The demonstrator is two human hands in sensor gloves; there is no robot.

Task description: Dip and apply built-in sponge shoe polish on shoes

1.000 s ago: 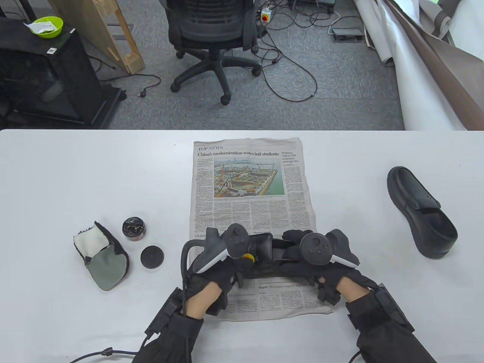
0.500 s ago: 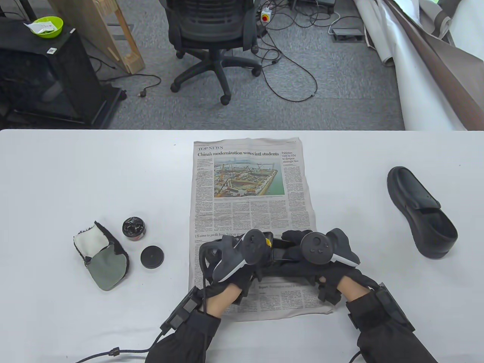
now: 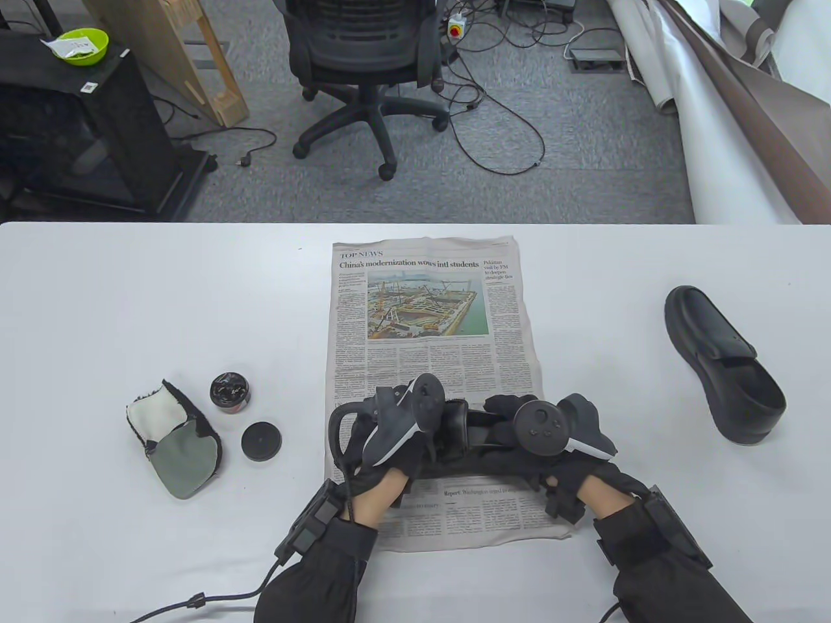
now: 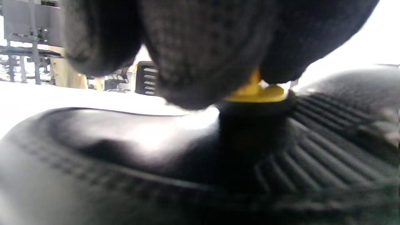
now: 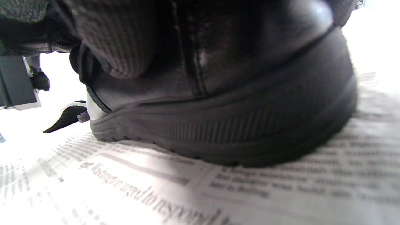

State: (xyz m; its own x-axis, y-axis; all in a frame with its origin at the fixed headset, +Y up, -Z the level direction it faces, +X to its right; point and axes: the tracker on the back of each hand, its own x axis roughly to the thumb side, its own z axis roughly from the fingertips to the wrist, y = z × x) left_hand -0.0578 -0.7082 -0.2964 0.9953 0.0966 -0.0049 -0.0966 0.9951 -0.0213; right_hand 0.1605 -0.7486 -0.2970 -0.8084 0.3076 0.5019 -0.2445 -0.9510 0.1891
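A black shoe point(image 3: 477, 433) lies on its sole on the newspaper point(image 3: 428, 311), mostly hidden under both hands. My left hand point(image 3: 409, 457) pinches a sponge applicator with a yellow top point(image 4: 257, 93); its dark sponge presses on the shoe's upper point(image 4: 125, 147). In the table view the tracker hides the applicator. My right hand point(image 3: 519, 454) grips the same shoe at its right end, with gloved fingers point(image 5: 115, 40) curled over the shoe point(image 5: 250, 109). An open jar of black polish point(image 3: 229, 391) stands at the left, apart from both hands.
The jar's black lid point(image 3: 261, 441) and a grey and white polishing mitt point(image 3: 175, 438) lie left of the newspaper. A second black shoe point(image 3: 724, 363) lies at the right of the table. An office chair and cables stand beyond the far edge.
My left hand slid right along the shoe with the applicator, then came back left and turned. The yellow top showed in the table view before and is now covered. The right hand stayed put.
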